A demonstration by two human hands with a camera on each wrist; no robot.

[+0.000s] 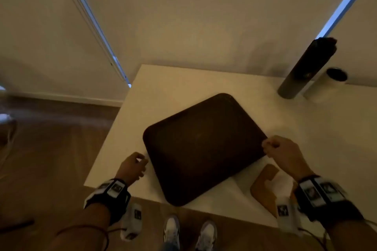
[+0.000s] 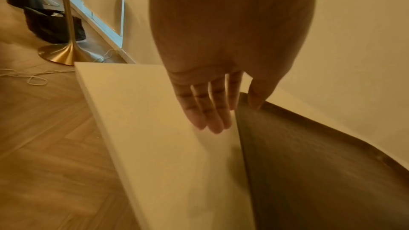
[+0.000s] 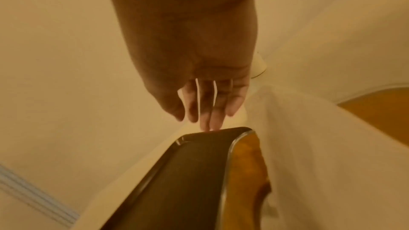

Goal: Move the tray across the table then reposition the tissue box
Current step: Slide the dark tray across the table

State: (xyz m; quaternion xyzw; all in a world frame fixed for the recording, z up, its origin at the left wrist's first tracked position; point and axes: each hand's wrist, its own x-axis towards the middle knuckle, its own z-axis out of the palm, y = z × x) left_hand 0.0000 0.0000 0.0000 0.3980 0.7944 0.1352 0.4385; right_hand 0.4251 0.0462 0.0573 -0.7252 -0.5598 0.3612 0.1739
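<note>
A dark brown tray (image 1: pixel 204 149) lies flat and skewed on the white table (image 1: pixel 183 83). My left hand (image 1: pixel 135 164) is at its left edge. In the left wrist view that hand (image 2: pixel 212 107) has straight fingers over the table (image 2: pixel 155 128), and its thumb touches the tray (image 2: pixel 309 172) at the rim. My right hand (image 1: pixel 279 151) is at the tray's right corner. Seen from the right wrist, this hand (image 3: pixel 205 107) touches the rim of the tray (image 3: pixel 188 172) with straight fingertips. The wooden tissue box (image 1: pixel 265 185) (image 3: pixel 247 172) sits just right of the tray, partly under my right wrist.
A tall dark bottle (image 1: pixel 304 69) and a white cylinder with a black top (image 1: pixel 326 83) stand at the table's far right. The table's left and front edges are close to the tray. My shoes (image 1: pixel 171 228) are on the wooden floor. A gold pedestal base (image 2: pixel 59 53) stands off to the left.
</note>
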